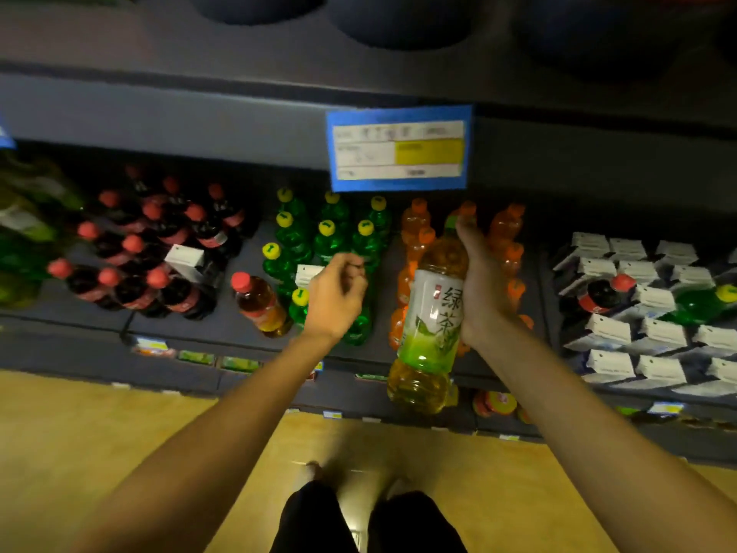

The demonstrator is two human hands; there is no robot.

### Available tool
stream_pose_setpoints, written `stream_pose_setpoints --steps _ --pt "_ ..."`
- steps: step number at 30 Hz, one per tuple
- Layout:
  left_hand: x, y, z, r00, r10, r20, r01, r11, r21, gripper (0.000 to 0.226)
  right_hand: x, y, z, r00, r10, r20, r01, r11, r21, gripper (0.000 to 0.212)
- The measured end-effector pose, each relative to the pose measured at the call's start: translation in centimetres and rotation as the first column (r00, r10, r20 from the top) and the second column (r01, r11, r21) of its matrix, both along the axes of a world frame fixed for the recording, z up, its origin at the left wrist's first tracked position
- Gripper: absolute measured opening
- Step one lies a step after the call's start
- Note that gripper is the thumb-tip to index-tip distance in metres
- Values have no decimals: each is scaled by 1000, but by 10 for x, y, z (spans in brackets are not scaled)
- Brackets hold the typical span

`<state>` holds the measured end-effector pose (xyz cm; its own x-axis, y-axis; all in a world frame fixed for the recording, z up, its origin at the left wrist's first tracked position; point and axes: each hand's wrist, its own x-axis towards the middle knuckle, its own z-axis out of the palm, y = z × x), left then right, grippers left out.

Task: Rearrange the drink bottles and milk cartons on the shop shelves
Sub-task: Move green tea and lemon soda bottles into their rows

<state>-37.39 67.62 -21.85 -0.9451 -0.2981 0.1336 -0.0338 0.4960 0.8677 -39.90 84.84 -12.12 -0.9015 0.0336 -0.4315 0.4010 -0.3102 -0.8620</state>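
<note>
My right hand [484, 289] grips a large green tea bottle [432, 321] with a white and green label, held in front of the orange soda bottles [416, 233]. My left hand [337, 293] hovers over the green soda bottles [329, 237] with its fingers curled, holding nothing I can see. A red-capped tea bottle [259, 305] stands left of that hand. One white milk carton [185, 259] lies among the cola bottles [131, 249], another [307, 273] among the green bottles. Rows of milk cartons [654, 313] fill the right of the shelf.
A cola bottle [602, 295] and a green bottle [702, 301] lie on top of the milk cartons at the right. A blue price tag [399, 149] hangs from the shelf above. Large green bottles [24, 233] stand at far left. Lower shelf edges and the yellow floor [119, 433] lie below.
</note>
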Motion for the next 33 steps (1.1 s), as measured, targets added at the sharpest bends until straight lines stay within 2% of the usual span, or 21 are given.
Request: stream_pose_setpoints --steps 2,4,7,8,10,12,16,17,19,20,21,22,27,28,33 --pt "27 -30 4 994 89 -68 -95 992 -80 15 -5 -24 -2 998 56 -24 -55 998 25 84" --pt "49 -63 4 977 187 -98 -199 972 -125 15 -2 -48 2 990 135 -43 -134 991 19 83" --pt "77 -110 -4 942 308 -133 -330 923 -199 24 8 -77 15 988 142 -51 -140 989 41 36" --pt "85 -124 -8 935 332 -124 -352 911 -213 26 10 -84 16 988 144 -62 -142 989 40 34" --pt "99 -144 -16 932 359 -52 -362 909 -207 32 16 -100 18 983 179 -35 -178 983 43 53" --pt "109 -159 -28 928 364 79 -348 923 -163 42 22 -116 21 978 207 22 -208 976 66 57" --pt "113 -179 -51 895 257 365 -245 966 -79 67 26 -133 26 976 214 48 -219 962 164 42" --pt "110 -181 -54 888 224 401 -221 974 -55 73 24 -135 26 978 202 42 -206 965 159 37" --pt "99 -185 -59 884 158 440 -161 986 -30 81 24 -139 30 990 136 38 -139 982 129 11" --pt "93 -186 -61 885 125 449 -125 992 -30 85 26 -142 32 993 112 36 -115 989 97 8" --pt "87 -186 -61 885 95 457 -91 995 -30 89 24 -142 28 993 107 49 -110 992 65 9" --pt "80 -186 -63 888 68 455 -65 998 -22 91 23 -142 24 992 110 58 -112 993 45 19" --pt "52 -185 -74 909 13 416 -19 1000 10 88 21 -138 3 996 62 69 -67 996 61 88" --pt "47 -186 -77 913 7 408 -17 1000 21 87 20 -134 -2 996 55 77 -59 997 58 95" --pt "39 -184 -82 907 -24 421 -16 996 92 72 21 -131 -21 995 20 103 -24 999 42 103"
